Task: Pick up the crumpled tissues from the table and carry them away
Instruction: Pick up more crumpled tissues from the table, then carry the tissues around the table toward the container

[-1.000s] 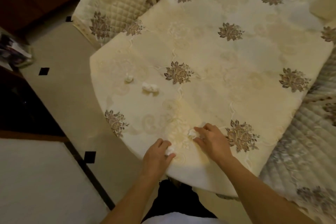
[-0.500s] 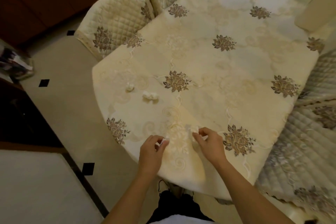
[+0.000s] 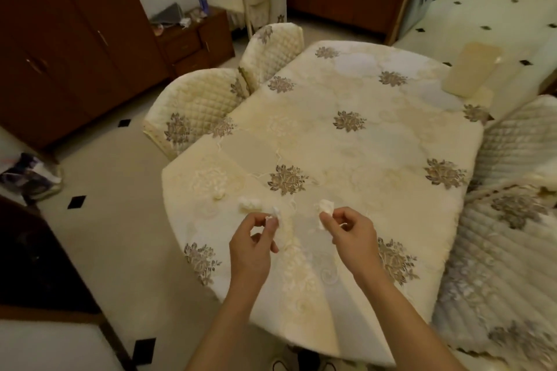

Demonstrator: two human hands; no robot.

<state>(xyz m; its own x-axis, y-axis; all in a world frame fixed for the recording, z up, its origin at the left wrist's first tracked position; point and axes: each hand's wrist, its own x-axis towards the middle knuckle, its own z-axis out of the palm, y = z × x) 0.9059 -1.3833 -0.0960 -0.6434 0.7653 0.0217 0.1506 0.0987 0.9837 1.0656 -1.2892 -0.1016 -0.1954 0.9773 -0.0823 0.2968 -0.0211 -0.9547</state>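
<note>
The head-worn camera is looking forward and steeply down from above the near, rounded end of the table (image 3: 376, 144), facing along its length toward the far end. The wide lens is bending the lines at the frame's edges. Both forearms are entering from the bottom edge, and the left hand (image 3: 250, 247) and right hand (image 3: 352, 238) are sitting close to the lens, just below the middle of the frame. The view is taking in almost the whole tabletop, the near quilted chair (image 3: 193, 102) and the far quilted chair (image 3: 271, 48) on the left, the right quilted chair (image 3: 512, 250) at the frame's edge, the wooden cabinet (image 3: 69, 48) at upper left and the tiled floor (image 3: 105, 220).
</note>
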